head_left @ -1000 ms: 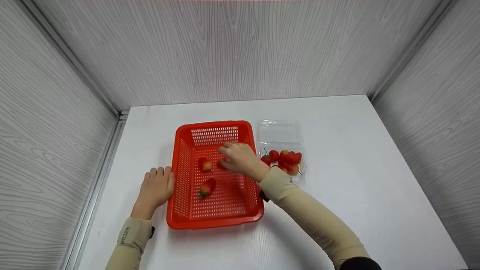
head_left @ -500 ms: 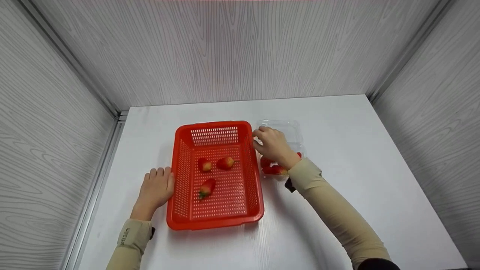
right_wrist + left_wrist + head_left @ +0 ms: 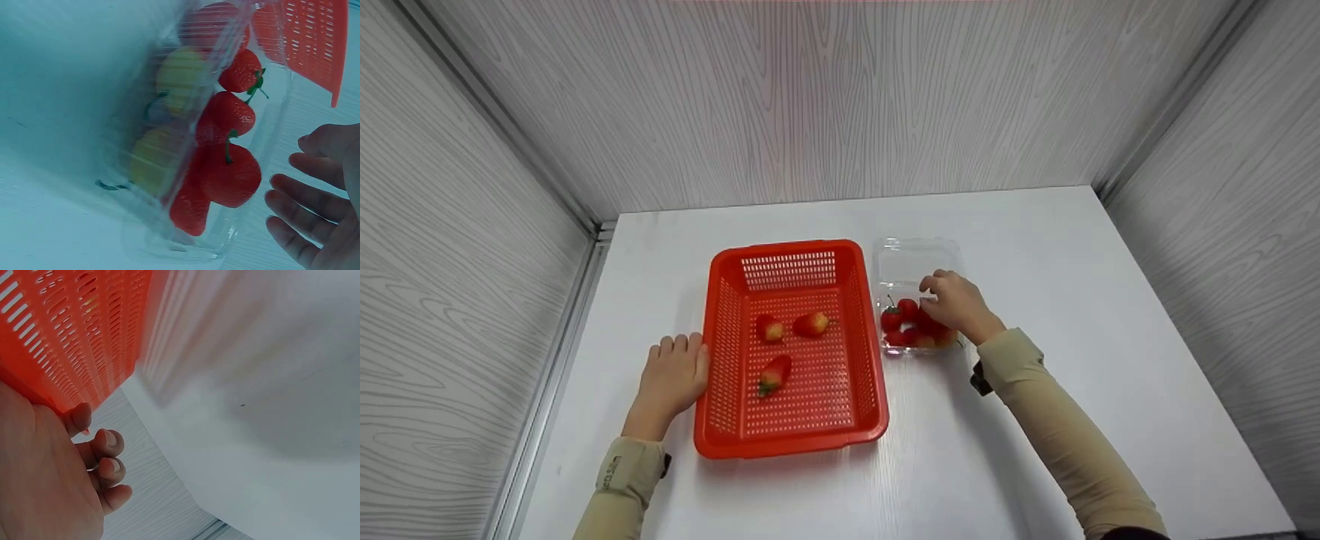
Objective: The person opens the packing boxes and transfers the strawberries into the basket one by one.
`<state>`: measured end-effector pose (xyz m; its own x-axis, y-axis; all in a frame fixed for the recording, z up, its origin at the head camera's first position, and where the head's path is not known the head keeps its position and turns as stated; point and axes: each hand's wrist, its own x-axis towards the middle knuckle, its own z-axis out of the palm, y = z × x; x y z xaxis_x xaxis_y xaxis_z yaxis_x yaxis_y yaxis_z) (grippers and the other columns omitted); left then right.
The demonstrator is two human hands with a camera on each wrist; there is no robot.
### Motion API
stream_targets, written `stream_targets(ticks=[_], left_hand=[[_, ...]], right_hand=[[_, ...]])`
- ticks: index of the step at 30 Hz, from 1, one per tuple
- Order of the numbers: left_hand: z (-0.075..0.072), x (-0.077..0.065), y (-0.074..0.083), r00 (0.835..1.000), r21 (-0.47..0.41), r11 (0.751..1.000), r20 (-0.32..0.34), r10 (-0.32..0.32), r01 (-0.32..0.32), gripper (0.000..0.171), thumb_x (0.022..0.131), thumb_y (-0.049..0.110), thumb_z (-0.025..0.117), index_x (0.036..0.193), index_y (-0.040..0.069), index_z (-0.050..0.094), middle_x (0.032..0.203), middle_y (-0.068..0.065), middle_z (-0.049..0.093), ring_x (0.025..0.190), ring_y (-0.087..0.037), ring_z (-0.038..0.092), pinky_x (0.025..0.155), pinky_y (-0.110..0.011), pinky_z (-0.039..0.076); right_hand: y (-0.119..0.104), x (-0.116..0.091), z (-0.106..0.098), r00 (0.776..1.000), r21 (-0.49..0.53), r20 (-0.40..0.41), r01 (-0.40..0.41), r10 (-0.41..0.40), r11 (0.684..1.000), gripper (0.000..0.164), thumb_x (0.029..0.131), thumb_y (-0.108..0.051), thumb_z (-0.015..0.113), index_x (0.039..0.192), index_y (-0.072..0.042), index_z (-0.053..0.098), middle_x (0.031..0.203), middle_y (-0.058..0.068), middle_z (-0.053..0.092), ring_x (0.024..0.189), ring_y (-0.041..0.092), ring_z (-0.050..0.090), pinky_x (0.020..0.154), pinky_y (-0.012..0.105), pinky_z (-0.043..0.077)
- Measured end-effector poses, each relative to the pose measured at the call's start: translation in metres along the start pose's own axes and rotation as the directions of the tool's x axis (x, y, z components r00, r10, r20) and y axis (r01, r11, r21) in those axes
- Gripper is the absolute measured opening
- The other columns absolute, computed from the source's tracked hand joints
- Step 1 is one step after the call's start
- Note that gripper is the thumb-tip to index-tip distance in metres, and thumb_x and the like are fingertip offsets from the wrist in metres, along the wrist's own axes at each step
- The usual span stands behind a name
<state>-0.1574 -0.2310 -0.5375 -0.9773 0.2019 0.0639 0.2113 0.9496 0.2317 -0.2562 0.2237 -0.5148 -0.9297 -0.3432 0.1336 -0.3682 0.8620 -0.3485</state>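
My left hand [image 3: 673, 371] rests at the left rim of a red slotted plastic basket [image 3: 791, 447], its fingers loosely bent in the left wrist view. Inside that basket lie 3 red-and-yellow strawberries: one at back left [image 3: 767, 328], one at back right [image 3: 811, 325], one nearer the front [image 3: 775, 373]. Over a clear clamshell box [image 3: 915, 264] hovers my right hand [image 3: 960, 304], nothing between its fingers. Several red fruits fill the box's near half; the right wrist view shows a round one [image 3: 232, 175] with a green stem close to the fingertips.
The box stands right of the basket, its lid folded back toward the rear wall [image 3: 840, 112]. Both sit on a white table [image 3: 1072, 315] with grey wood-grain panels behind and at either side.
My right hand has let go of a strawberry in the basket, leaving it at back right, and has moved right to the clear box. My left hand stays put.
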Motion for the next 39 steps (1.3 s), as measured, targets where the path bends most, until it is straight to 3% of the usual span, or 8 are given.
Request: stream_targets(ticks=[6, 14, 26, 34, 39], left_hand=[[0.000, 0.000, 0.000, 1.000, -0.010, 1.000, 0.019, -0.011, 0.011, 0.027, 0.105, 0.023, 0.034, 0.103, 0.001, 0.048, 0.089, -0.017, 0.047, 0.085, -0.036, 0.042, 0.077, -0.051, 0.033], [0.001, 0.001, -0.003, 1.000, -0.021, 1.000, 0.022, -0.014, 0.014, 0.027, 0.105, 0.024, 0.033, 0.103, 0.001, 0.048, 0.088, -0.016, 0.046, 0.083, -0.035, 0.041, 0.076, -0.050, 0.033], [0.001, 0.002, -0.001, 1.000, -0.014, 1.000, 0.002, -0.009, 0.009, 0.027, 0.105, 0.024, 0.034, 0.103, 0.001, 0.048, 0.088, -0.016, 0.047, 0.082, -0.035, 0.040, 0.076, -0.049, 0.033], [0.001, 0.002, -0.001, 1.000, -0.017, 1.000, 0.006, -0.008, 0.008, 0.030, 0.105, 0.026, 0.032, 0.103, 0.001, 0.049, 0.088, -0.016, 0.047, 0.083, -0.034, 0.040, 0.075, -0.049, 0.033], [0.002, 0.003, -0.001, 1.000, -0.018, 1.000, 0.016, -0.012, 0.013, 0.030, 0.105, 0.026, 0.032, 0.103, 0.001, 0.049, 0.088, -0.016, 0.047, 0.084, -0.034, 0.041, 0.076, -0.049, 0.034]], right_hand=[[0.013, -0.010, 0.016, 0.999, 0.004, 0.024, 0.048, -0.048, 0.999, 0.021, 0.085, -0.009, 0.070, 0.103, 0.001, 0.073, 0.096, 0.017, 0.066, 0.087, 0.034, 0.059, 0.081, 0.047, 0.050], [0.009, -0.009, 0.031, 0.993, -0.008, 0.054, 0.101, -0.101, 0.995, 0.040, 0.079, -0.004, 0.074, 0.117, 0.003, 0.066, 0.102, 0.018, 0.064, 0.092, 0.034, 0.058, 0.084, 0.049, 0.048], [0.014, -0.002, 0.054, 0.985, -0.039, 0.012, 0.174, -0.173, 0.984, 0.043, 0.076, -0.004, 0.077, 0.117, 0.002, 0.065, 0.105, 0.017, 0.064, 0.101, 0.036, 0.058, 0.090, 0.051, 0.042], [0.014, -0.002, 0.060, 0.981, -0.075, -0.048, 0.181, -0.185, 0.981, 0.031, 0.076, -0.004, 0.078, 0.105, -0.001, 0.067, 0.095, 0.013, 0.063, 0.093, 0.033, 0.056, 0.085, 0.051, 0.042], [0.013, -0.002, 0.058, 0.983, -0.065, -0.042, 0.174, -0.177, 0.983, 0.031, 0.075, -0.003, 0.078, 0.104, 0.001, 0.066, 0.093, 0.015, 0.067, 0.091, 0.033, 0.057, 0.086, 0.050, 0.043]])
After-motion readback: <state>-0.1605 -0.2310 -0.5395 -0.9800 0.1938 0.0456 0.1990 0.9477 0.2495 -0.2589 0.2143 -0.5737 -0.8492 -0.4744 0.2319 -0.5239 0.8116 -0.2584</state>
